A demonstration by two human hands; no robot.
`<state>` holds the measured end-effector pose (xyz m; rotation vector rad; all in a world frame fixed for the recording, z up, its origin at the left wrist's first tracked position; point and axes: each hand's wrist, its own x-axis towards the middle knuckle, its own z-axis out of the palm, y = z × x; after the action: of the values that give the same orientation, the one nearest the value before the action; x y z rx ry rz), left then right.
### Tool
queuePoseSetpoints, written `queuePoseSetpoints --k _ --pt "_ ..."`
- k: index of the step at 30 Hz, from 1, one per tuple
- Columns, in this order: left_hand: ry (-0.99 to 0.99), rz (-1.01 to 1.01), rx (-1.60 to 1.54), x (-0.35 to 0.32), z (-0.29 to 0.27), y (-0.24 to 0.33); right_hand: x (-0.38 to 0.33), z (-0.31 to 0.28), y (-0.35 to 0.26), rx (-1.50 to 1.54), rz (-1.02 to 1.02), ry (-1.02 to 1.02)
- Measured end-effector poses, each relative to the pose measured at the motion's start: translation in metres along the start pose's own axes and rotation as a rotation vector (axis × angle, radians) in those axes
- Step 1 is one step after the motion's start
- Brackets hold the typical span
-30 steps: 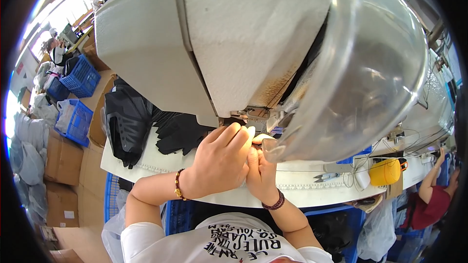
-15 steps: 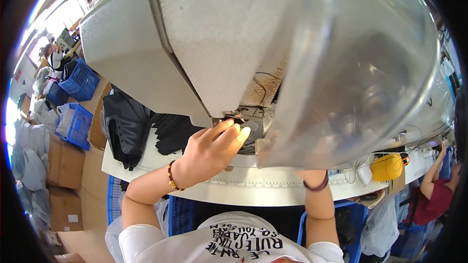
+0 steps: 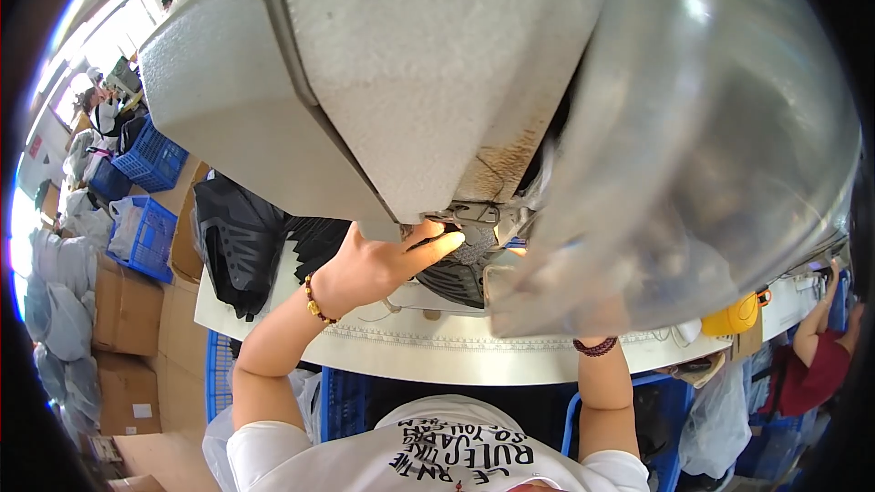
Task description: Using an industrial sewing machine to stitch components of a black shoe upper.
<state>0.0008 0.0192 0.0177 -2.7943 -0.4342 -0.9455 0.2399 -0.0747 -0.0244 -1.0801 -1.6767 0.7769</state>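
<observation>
A large pale grey sewing machine [image 3: 437, 64] hangs over the white table in front of me. My left hand [image 3: 374, 264] is at its needle area, the fingers drawn together in a pinch with yellow covers on the tips. What they grip there is too small to tell. Just below and right of those fingertips lies a black patterned piece [image 3: 456, 282] under the machine. My right hand [image 3: 588, 296] shows only as a blur behind a clear, smeared plastic cover [image 3: 729, 155]; its fingers are hidden. Left of my left hand sit stacked black pieces [image 3: 314, 241].
A black shoe upper [image 3: 239, 241] lies at the table's left end. A ruler strip [image 3: 437, 343] runs along the table's near edge [image 3: 456, 369]. A yellow container [image 3: 729, 314] stands at right. Cardboard boxes [image 3: 128, 310] and blue crates [image 3: 144, 235] line the left floor; a person in red [image 3: 811, 364] works at right.
My left hand has shifted slightly left and turned, its fingers bunching closer at the needle. More of the black patterned piece shows below it. The machine and cover appear larger in view.
</observation>
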Motion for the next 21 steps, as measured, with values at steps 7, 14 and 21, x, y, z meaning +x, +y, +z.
queuePoseSetpoints --k 7,14,21 --pt "0.038 -0.006 -0.154 -0.007 0.013 -0.021 0.014 0.003 -0.006 -0.692 -0.448 -0.034" --pt "-0.024 -0.097 -0.139 -0.008 0.001 -0.014 0.007 0.027 0.007 -0.485 -0.306 0.076" --pt "0.110 -0.106 0.125 -0.001 0.006 0.025 0.015 0.033 -0.010 -0.411 -0.280 0.147"
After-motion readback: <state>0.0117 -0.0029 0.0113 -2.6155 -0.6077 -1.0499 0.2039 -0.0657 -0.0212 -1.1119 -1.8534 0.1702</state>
